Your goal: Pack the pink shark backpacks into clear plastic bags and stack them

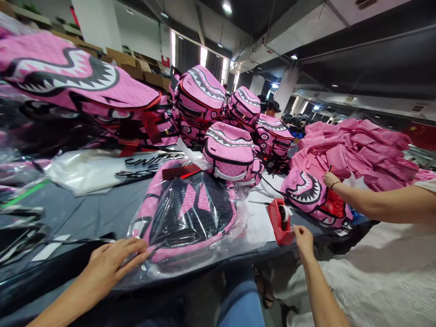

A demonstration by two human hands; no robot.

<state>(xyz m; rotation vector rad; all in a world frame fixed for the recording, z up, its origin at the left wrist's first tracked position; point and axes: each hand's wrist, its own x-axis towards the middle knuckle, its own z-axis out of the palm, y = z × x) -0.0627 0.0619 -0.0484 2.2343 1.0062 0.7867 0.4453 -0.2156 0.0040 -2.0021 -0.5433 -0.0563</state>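
In front of me lies a pink and black backpack [194,206], back panel up, inside a clear plastic bag [243,222]. My left hand [117,260] rests at the bag's near left corner with its fingers stretched out. A red tape dispenser [279,222] holding a roll of tape stands to the right of the bagged backpack, near the table edge. My right hand [304,240] is at the dispenser's front end, thumb and fingers pinched together on the tape's end. The strip itself is barely visible.
Pink shark-mouth backpacks [230,152] are stacked behind, with more at the left [85,77]. A pile of pink bags [361,147] stands at the right. A co-worker's hand [330,180] reaches towards another backpack [304,190]. Printed plastic bags [91,168] lie on the grey table [91,213].
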